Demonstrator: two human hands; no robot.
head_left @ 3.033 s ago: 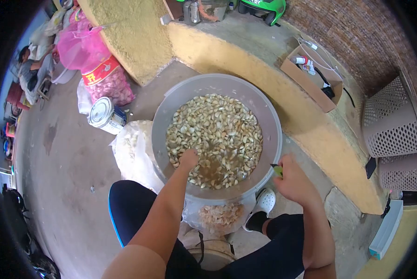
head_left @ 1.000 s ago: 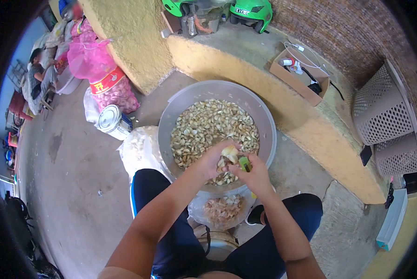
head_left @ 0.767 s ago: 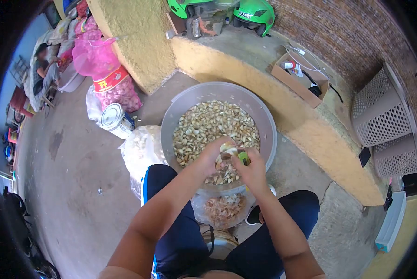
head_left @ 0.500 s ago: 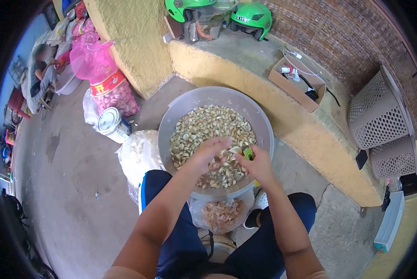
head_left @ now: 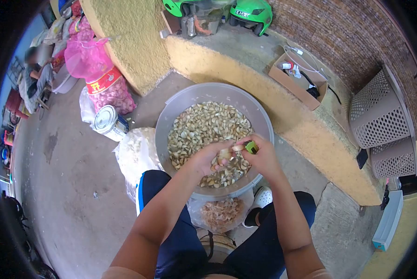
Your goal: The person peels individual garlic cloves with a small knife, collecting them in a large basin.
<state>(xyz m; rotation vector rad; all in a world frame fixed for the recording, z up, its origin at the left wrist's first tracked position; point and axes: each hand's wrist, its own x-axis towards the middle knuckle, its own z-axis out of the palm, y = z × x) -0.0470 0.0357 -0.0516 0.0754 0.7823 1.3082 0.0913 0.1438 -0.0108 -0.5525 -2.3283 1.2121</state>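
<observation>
Over the wide grey basin (head_left: 259,116), my left hand (head_left: 204,160) is closed around a pale garlic clove (head_left: 225,154), palm turned up. My right hand (head_left: 265,158) grips a small green-handled tool (head_left: 251,147); its blade, if any, cannot be made out. Another pale piece, apparently garlic, lies between the fingertips of both hands, which nearly meet. Below them, many loose garlic cloves (head_left: 208,122) fill the basin, seemingly in water. A clear bag of brownish papery skins (head_left: 222,214) sits against the basin's near side, between my legs.
Left of the basin are a white plastic bag (head_left: 136,151), a metal can (head_left: 110,122) and a pink net sack of garlic (head_left: 111,95). A yellow ledge (head_left: 227,72) behind carries green helmets (head_left: 251,16), a cardboard box (head_left: 297,86) and perforated baskets (head_left: 380,121). Another person (head_left: 35,69) sits far left.
My right hand and the green-handled tool have shifted slightly up. My left fingers have turned more palm-up, showing the clove more clearly. The camera view has moved a little.
</observation>
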